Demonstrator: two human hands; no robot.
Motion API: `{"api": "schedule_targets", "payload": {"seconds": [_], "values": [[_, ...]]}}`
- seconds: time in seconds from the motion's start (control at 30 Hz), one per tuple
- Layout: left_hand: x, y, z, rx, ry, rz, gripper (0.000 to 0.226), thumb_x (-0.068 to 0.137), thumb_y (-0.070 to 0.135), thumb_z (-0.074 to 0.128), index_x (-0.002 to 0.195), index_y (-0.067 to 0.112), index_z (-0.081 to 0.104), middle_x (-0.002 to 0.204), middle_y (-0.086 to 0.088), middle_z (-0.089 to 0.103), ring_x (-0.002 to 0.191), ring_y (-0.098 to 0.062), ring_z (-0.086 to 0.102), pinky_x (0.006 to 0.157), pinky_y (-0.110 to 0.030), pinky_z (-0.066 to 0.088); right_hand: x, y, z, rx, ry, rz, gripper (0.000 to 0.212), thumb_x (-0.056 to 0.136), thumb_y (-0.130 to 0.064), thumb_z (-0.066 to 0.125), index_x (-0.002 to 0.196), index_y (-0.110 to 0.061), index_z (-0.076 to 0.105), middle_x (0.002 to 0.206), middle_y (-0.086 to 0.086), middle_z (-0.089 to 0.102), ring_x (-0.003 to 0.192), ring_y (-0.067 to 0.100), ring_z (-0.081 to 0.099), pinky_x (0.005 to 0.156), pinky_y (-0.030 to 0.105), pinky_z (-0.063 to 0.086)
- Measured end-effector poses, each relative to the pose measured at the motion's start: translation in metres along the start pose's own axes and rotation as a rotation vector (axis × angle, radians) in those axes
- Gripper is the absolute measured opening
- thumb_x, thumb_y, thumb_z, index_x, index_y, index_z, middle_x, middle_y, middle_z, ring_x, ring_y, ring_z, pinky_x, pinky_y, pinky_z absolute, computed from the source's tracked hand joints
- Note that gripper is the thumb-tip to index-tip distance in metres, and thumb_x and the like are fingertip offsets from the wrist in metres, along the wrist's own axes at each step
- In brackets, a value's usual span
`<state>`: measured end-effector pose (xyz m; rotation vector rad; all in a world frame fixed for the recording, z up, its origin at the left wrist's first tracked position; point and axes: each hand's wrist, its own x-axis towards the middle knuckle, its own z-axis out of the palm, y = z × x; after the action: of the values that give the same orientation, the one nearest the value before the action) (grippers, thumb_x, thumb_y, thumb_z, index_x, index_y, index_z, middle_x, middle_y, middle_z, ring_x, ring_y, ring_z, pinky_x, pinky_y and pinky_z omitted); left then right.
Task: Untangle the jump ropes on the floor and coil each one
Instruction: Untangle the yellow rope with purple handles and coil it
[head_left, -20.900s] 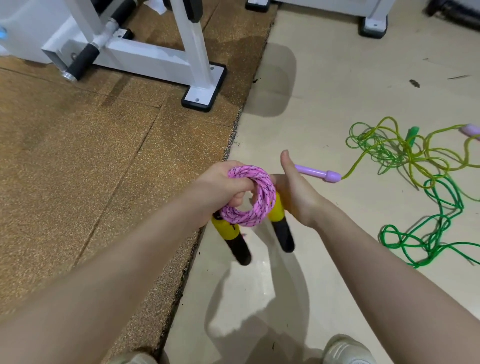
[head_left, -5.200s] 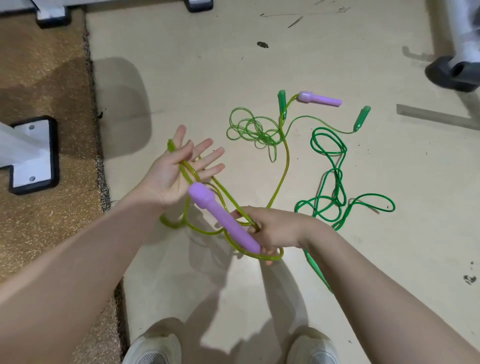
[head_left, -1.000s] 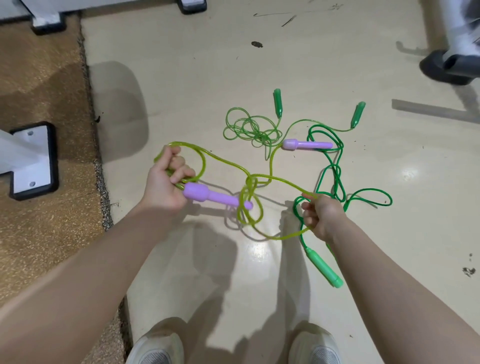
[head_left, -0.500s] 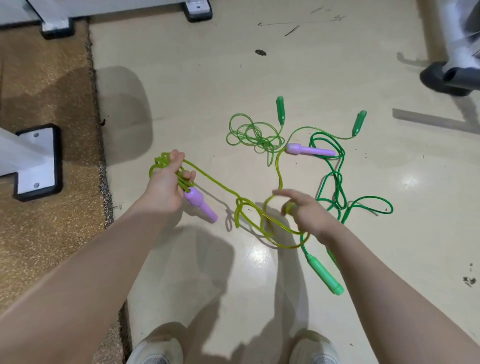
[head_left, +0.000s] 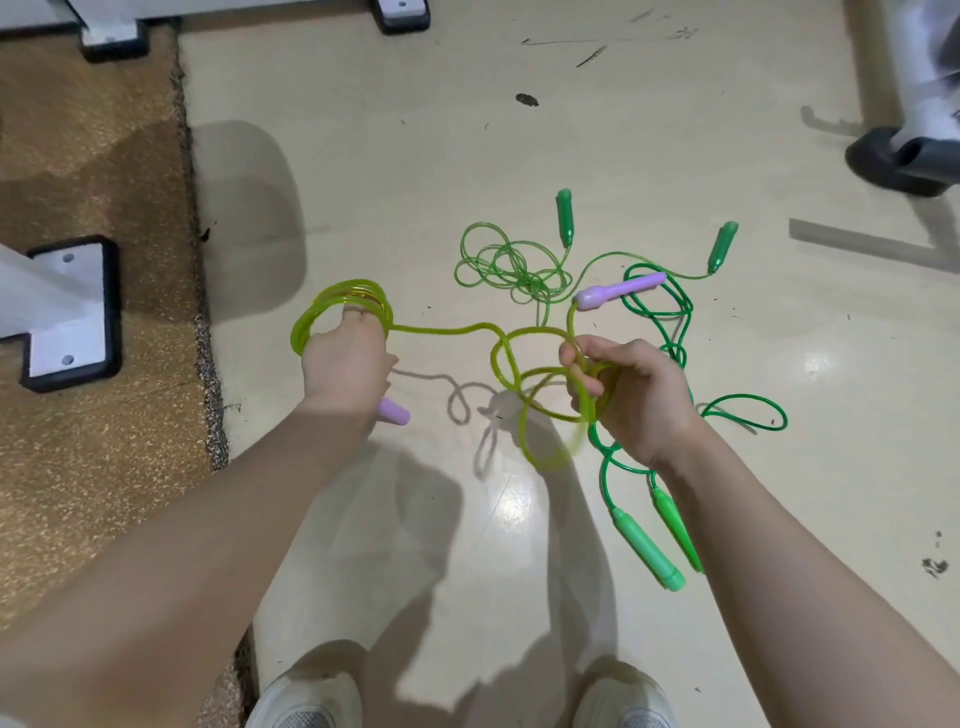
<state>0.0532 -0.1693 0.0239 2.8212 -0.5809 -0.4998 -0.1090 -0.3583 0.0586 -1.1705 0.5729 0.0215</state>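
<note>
The left hand (head_left: 345, 364) grips a coil of yellow rope (head_left: 441, 330) — and a purple handle (head_left: 393, 410). The right hand (head_left: 631, 395) pinches its loose loops.

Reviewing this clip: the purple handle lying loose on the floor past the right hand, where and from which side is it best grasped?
Probably the slim shaft of the loose purple handle, taken from above with fingers across its width. It lies flat, bulb end toward the person's left where the yellow-green rope enters, shaft tip resting over dark green rope loops. A top grasp on the shaft avoids snagging either cord.
</note>
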Motion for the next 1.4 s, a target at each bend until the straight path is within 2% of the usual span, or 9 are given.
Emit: {"api": "schedule_targets", "payload": {"seconds": [0.2,0.33,0.53,0.63,0.77,0.87,1.0,1.2,1.4], "values": [[0.017,-0.032,0.001,-0.478,0.187,-0.361,0.045,0.097,0.037,0.042,0.091,-0.005,0.060,0.089,-0.024,0.064,0.090,-0.039,0.059,0.070,-0.035,0.038,0.002,-0.008,-0.015,0.127,0.507,0.006,0.038,0.095,-0.027,0.047,0.059,-0.023,0.037,0.045,-0.011,0.028,0.040,0.007,0.022,0.050,0.025,0.019],[0.020,-0.026,0.001,-1.115,-0.101,-0.522,0.036,0.099,0.030,0.040,0.076,0.005,0.052,0.052,-0.003,0.038,0.028,-0.012,0.036,0.037,-0.014,0.031,0.008,0.005,-0.015,0.125,0.666,0.106,0.033,0.093,-0.026,0.051,0.061,-0.020,0.042,0.046,-0.008,0.042,0.050,0.011,0.040,0.061,0.028,0.029],[0.002,-0.005,-0.015,-1.036,-0.467,-0.211,0.025,0.093,0.011,0.050,0.069,0.005,0.053,0.057,-0.005,0.039,0.029,-0.010,0.028,0.035,-0.015,0.029,0.013,0.038,-0.031,-0.962,0.694,0.435,0.032,0.091,-0.032,0.043,0.103,-0.010,0.064,0.112,0.017,0.060,0.105,0.037,0.052,0.090,0.038,0.042],[-0.004,0.005,-0.016,-0.947,-0.495,-0.039,0.023,0.083,0.014,0.061,0.066,0.005,0.049,0.049,-0.004,0.039,0.036,-0.014,0.031,0.039,-0.018,0.035,0.013,0.024,-0.014,-1.073,0.722,0.115,0.039,0.094,-0.020,0.042,0.130,-0.008,0.049,0.135,0.013,0.047,0.128,0.030,0.038,0.103,0.032,0.027],[-0.012,0.031,-0.023,-0.674,-0.366,0.012,0.010,0.081,0.027,0.064,0.086,0.019,0.060,0.073,-0.002,0.056,0.033,-0.011,0.047,0.041,-0.016,0.041,0.003,-0.016,0.049,-0.578,0.376,-0.321,0.025,0.096,-0.023,0.042,0.106,-0.012,0.063,0.105,-0.004,0.061,0.101,0.009,0.053,0.086,0.010,0.035],[-0.012,0.043,-0.028,-0.535,-0.201,0.074,0.021,0.090,0.019,0.057,0.110,0.016,0.058,0.089,-0.001,0.056,0.043,-0.009,0.046,0.033,-0.018,0.031,-0.005,-0.022,0.085,-0.635,0.079,-0.232,0.019,0.092,-0.032,0.054,0.106,-0.020,0.058,0.095,-0.005,0.060,0.075,0.008,0.057,0.071,0.016,0.043],[-0.004,0.041,-0.035,-0.657,0.006,-0.006,0.023,0.091,0.012,0.052,0.113,0.016,0.059,0.104,-0.004,0.061,0.077,-0.021,0.057,0.054,-0.024,0.041,-0.011,-0.002,0.103,-0.362,-0.159,-0.021,0.070,0.080,-0.018,0.072,0.133,-0.039,0.032,0.095,-0.004,0.058,0.076,0.007,0.063,0.081,0.025,0.050],[-0.001,0.034,-0.036,-0.793,-0.007,-0.096,0.010,0.092,0.019,0.055,0.100,0.015,0.058,0.073,0.002,0.054,0.053,-0.020,0.050,0.055,-0.030,0.045,-0.003,0.002,0.095,-0.383,-0.240,-0.036,0.019,0.087,-0.004,0.061,0.091,-0.022,0.055,0.052,-0.015,0.053,0.052,0.001,0.049,0.064,0.021,0.041],[0.004,0.042,-0.061,-1.132,-0.112,-0.254,0.020,0.092,0.003,0.046,0.077,0.012,0.055,0.036,0.014,0.042,0.030,-0.007,0.029,0.050,-0.025,0.030,-0.004,-0.049,0.044,-0.126,-0.380,0.226,0.018,0.088,-0.010,0.058,0.071,-0.016,0.055,0.046,-0.006,0.033,0.036,0.008,0.033,0.049,0.021,0.045]]}}
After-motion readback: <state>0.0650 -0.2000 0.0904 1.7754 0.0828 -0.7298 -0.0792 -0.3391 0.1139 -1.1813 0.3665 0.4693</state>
